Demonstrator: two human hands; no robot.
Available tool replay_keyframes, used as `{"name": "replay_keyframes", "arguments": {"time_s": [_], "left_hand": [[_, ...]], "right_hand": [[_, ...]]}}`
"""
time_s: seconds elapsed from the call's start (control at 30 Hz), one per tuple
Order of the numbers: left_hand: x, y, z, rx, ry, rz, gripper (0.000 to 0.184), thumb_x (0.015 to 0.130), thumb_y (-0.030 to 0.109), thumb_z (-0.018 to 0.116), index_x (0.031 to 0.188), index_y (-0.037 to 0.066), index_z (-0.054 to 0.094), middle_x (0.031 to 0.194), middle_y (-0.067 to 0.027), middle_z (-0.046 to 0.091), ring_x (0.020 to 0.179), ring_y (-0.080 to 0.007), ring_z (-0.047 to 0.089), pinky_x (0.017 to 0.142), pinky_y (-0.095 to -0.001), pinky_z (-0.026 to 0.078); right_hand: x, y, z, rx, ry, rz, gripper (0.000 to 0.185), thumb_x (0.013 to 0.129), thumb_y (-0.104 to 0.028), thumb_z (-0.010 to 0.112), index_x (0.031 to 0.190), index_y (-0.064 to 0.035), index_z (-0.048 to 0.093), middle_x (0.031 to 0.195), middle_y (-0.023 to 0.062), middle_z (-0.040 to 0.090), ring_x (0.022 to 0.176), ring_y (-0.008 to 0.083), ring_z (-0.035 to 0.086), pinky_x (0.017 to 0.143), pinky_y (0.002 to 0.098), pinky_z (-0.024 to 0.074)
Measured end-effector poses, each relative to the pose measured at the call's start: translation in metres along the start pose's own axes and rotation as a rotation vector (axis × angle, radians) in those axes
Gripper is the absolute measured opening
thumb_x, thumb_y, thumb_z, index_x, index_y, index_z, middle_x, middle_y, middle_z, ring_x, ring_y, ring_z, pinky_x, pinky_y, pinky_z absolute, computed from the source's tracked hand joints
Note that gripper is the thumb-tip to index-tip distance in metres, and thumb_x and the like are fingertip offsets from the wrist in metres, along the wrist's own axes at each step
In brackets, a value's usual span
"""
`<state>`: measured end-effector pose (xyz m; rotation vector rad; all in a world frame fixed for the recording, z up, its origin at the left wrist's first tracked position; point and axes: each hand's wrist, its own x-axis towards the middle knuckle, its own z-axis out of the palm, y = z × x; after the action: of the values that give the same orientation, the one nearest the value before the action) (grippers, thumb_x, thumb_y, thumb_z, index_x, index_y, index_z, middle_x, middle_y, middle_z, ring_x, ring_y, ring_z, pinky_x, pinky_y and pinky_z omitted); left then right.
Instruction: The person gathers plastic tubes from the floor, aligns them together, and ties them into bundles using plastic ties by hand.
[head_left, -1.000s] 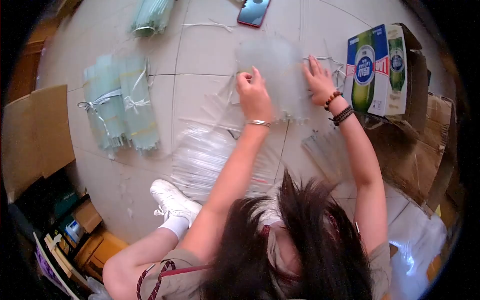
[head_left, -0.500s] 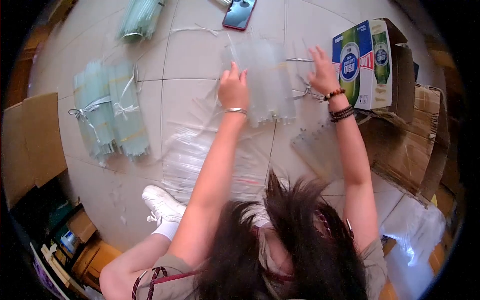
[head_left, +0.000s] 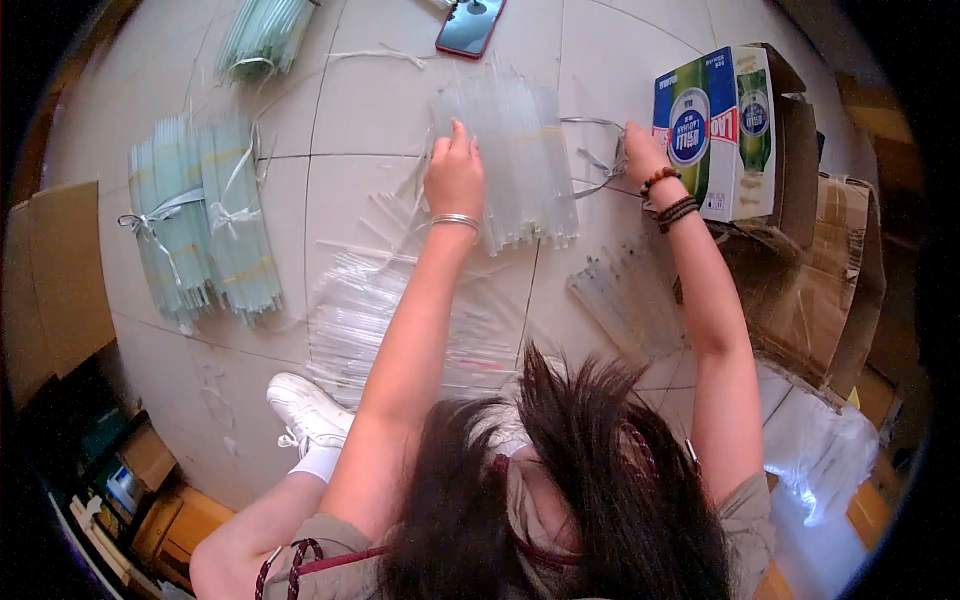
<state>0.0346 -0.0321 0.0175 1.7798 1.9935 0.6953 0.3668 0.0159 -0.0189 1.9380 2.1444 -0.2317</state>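
A flat bundle of clear plastic tubes point(head_left: 525, 170) with a yellow band lies on the floor in front of me. My left hand point(head_left: 455, 180) is at its left edge, fingers curled against the tubes, index finger pointing away. To the right, a silvery tie string point(head_left: 597, 121) sticks out from under the bundle in loops. My right hand point(head_left: 645, 155) has its fingers closed on the string beside the beer carton; the fingertips are partly hidden. Loose clear tubes point(head_left: 370, 315) are spread below my left hand. More tubes with dark ends point(head_left: 630, 300) lie below my right hand.
Tied tube bundles point(head_left: 170, 220) lie at the left, and another bundle point(head_left: 265, 40) at the upper left. A phone point(head_left: 470, 25) lies at the top. The beer carton point(head_left: 715, 135) and an open cardboard box point(head_left: 800, 290) stand at the right. A cardboard piece point(head_left: 60, 280) is far left.
My right hand's spread fingers have closed at the silvery string. My left hand stays at the bundle's left edge. The whole view has shifted slightly.
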Motion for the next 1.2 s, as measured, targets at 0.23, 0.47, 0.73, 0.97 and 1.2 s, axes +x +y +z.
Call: {"name": "replay_keyframes", "arguments": {"time_s": [0.23, 0.47, 0.73, 0.97, 1.2], "left_hand": [[0.001, -0.001, -0.001, 0.019, -0.030, 0.004, 0.042, 0.094, 0.020, 0.057, 0.132, 0.004, 0.053, 0.090, -0.0135, 0.059, 0.079, -0.0306, 0.063, 0.068, -0.0399, 0.052], [0.002, -0.001, 0.000, 0.035, -0.039, -0.001, 0.042, 0.094, 0.021, 0.056, 0.132, 0.005, 0.053, 0.089, -0.0134, 0.059, 0.079, -0.0307, 0.063, 0.068, -0.0399, 0.053], [0.003, -0.002, 0.002, 0.029, -0.012, 0.013, 0.041, 0.094, 0.021, 0.057, 0.132, 0.006, 0.054, 0.088, -0.0134, 0.059, 0.077, -0.0309, 0.063, 0.067, -0.0397, 0.053], [0.003, 0.000, 0.002, 0.046, -0.007, 0.001, 0.040, 0.093, 0.021, 0.058, 0.130, 0.006, 0.055, 0.086, -0.0124, 0.059, 0.075, -0.0299, 0.063, 0.066, -0.0396, 0.053], [0.004, 0.002, 0.003, 0.025, -0.026, -0.035, 0.040, 0.095, 0.025, 0.055, 0.132, 0.008, 0.055, 0.086, -0.0140, 0.060, 0.078, -0.0322, 0.062, 0.068, -0.0421, 0.051]], "right_hand": [[-0.013, -0.009, -0.086, 0.491, -0.503, -0.067, 0.041, 0.068, -0.025, 0.086, 0.094, 0.0021, 0.070, 0.072, 0.0110, 0.069, 0.064, 0.0176, 0.065, 0.060, 0.0303, 0.0523], [-0.028, -0.028, -0.088, 0.496, -0.693, -0.107, 0.058, 0.070, -0.053, 0.081, 0.079, 0.0030, 0.068, 0.063, 0.0049, 0.063, 0.056, 0.0116, 0.059, 0.051, 0.0285, 0.0475], [-0.026, -0.022, -0.076, 0.792, -0.645, 0.170, 0.050, 0.085, -0.050, 0.069, 0.084, 0.0000, 0.070, 0.063, 0.0035, 0.061, 0.056, 0.0111, 0.055, 0.052, 0.0298, 0.0481], [-0.043, -0.037, -0.086, 0.786, -0.659, -0.035, 0.025, 0.085, -0.019, 0.072, 0.102, -0.0002, 0.072, 0.077, 0.0044, 0.071, 0.064, 0.0089, 0.063, 0.062, 0.0259, 0.0553], [-0.007, -0.031, 0.004, 0.616, 0.107, 0.281, 0.040, 0.072, -0.028, 0.083, 0.096, 0.0000, 0.068, 0.083, 0.0179, 0.070, 0.079, 0.0277, 0.070, 0.069, 0.0368, 0.0540]]}}
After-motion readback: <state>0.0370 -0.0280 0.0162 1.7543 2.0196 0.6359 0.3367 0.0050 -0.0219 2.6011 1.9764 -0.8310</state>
